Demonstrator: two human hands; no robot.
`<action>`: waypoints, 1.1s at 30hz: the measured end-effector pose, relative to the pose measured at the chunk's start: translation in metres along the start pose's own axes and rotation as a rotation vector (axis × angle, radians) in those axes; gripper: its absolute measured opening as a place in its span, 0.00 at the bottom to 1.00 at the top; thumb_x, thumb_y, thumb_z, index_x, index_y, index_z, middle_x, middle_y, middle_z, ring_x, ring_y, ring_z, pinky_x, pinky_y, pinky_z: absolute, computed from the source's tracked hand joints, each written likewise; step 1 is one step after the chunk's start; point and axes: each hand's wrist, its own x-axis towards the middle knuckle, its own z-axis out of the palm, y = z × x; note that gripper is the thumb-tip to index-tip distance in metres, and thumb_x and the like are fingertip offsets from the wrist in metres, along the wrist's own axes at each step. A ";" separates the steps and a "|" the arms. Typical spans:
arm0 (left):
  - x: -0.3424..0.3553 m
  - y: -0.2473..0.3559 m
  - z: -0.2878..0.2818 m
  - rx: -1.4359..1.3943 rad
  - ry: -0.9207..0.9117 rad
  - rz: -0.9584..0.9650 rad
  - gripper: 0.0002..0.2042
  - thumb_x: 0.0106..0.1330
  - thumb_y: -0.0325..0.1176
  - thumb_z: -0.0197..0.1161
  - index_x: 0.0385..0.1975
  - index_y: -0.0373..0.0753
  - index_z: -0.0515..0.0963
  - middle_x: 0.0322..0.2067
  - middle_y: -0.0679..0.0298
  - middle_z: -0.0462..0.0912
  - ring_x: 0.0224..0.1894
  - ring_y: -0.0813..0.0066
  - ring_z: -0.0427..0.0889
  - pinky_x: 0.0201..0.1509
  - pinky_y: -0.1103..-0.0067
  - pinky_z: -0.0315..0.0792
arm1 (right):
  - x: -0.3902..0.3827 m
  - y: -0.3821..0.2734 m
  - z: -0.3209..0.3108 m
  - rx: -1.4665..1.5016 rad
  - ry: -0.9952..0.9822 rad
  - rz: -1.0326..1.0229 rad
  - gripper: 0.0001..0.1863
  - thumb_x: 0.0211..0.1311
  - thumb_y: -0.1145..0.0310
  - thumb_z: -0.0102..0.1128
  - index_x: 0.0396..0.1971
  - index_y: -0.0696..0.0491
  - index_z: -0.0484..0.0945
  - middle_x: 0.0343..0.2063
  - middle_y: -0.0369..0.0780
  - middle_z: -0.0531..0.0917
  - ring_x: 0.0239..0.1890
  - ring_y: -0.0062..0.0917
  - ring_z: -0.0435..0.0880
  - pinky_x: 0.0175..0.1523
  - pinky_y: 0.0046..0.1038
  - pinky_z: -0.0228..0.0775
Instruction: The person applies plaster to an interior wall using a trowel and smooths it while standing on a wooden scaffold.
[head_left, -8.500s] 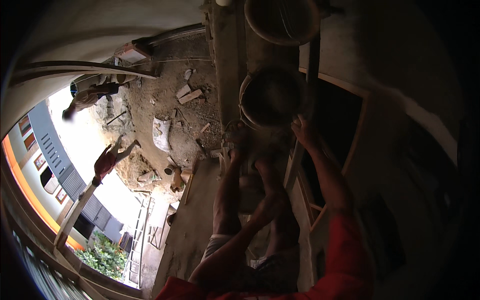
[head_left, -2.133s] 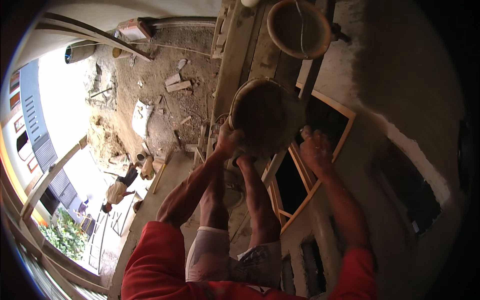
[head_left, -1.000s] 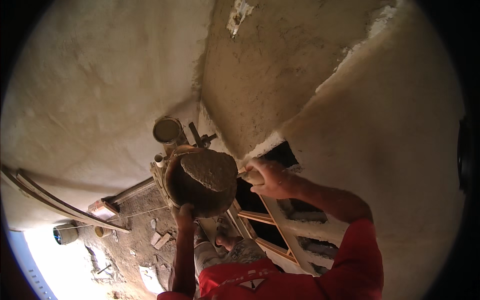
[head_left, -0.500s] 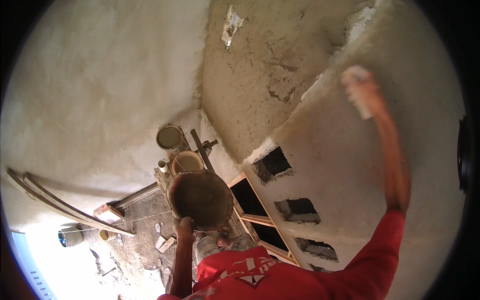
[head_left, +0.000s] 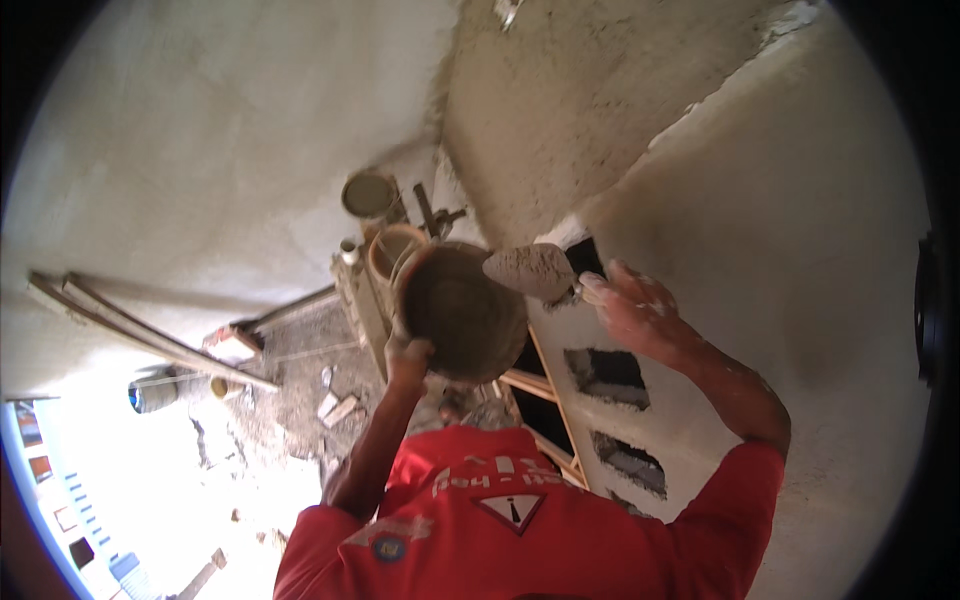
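Observation:
My left hand [head_left: 407,360] grips the near left rim of a round basin [head_left: 465,320], tilted so that its inside shows. Grey-brown mortar coats the inside of the basin; how much lies in it I cannot tell. In my right hand [head_left: 640,310] is the handle of a trowel [head_left: 530,271]. The trowel's blade points left, over the basin's right rim, and is covered with grey mortar. Whether blade and rim touch is not clear. To the right of both stands a plastered wall [head_left: 740,250].
A bucket [head_left: 370,194] and an orange-rimmed tub [head_left: 395,248] stand on a plank [head_left: 362,305] beyond the basin. Square holes [head_left: 607,376] and a wooden frame [head_left: 548,385] are set in the right wall. Two long boards [head_left: 160,330] lean at left. Rubble [head_left: 340,408] lies on the ground below.
My right hand has come down and left from high on the right wall to the basin. The trowel blade now shows clearly. The basin has shifted up and right in view.

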 end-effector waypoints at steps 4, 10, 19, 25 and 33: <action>0.000 0.012 0.015 -0.150 -0.072 0.126 0.16 0.47 0.26 0.58 0.38 0.29 0.76 0.27 0.65 0.78 0.29 0.75 0.76 0.32 0.79 0.71 | 0.022 -0.038 0.042 -0.259 -0.036 -0.051 0.15 0.55 0.70 0.59 0.45 0.51 0.79 0.30 0.43 0.76 0.35 0.32 0.79 0.39 0.29 0.74; -0.020 0.047 0.051 -0.096 -0.200 0.104 0.24 0.47 0.24 0.55 0.49 0.31 0.74 0.34 0.64 0.79 0.32 0.76 0.76 0.35 0.79 0.72 | -0.033 -0.035 0.164 0.245 -0.187 -0.028 0.19 0.53 0.69 0.61 0.47 0.50 0.78 0.33 0.45 0.81 0.37 0.40 0.83 0.41 0.35 0.77; -0.022 0.039 0.030 0.031 -0.156 0.261 0.23 0.47 0.23 0.55 0.48 0.32 0.74 0.34 0.63 0.79 0.32 0.74 0.77 0.35 0.79 0.73 | -0.018 -0.071 0.115 0.753 -0.323 0.345 0.24 0.58 0.61 0.63 0.52 0.54 0.74 0.37 0.52 0.84 0.41 0.46 0.84 0.47 0.40 0.76; -0.021 0.039 0.032 0.029 -0.114 0.285 0.22 0.48 0.22 0.56 0.47 0.30 0.74 0.34 0.62 0.80 0.32 0.73 0.79 0.36 0.78 0.74 | -0.009 -0.063 0.076 0.630 -0.343 0.308 0.26 0.58 0.60 0.64 0.53 0.58 0.74 0.40 0.54 0.83 0.43 0.45 0.84 0.50 0.39 0.75; -0.025 0.053 0.027 -0.175 -0.024 0.145 0.10 0.50 0.24 0.59 0.34 0.34 0.77 0.26 0.63 0.79 0.23 0.74 0.78 0.25 0.80 0.72 | 0.036 -0.039 -0.029 0.714 -0.134 0.296 0.25 0.51 0.65 0.69 0.48 0.58 0.73 0.35 0.53 0.83 0.41 0.44 0.84 0.48 0.39 0.75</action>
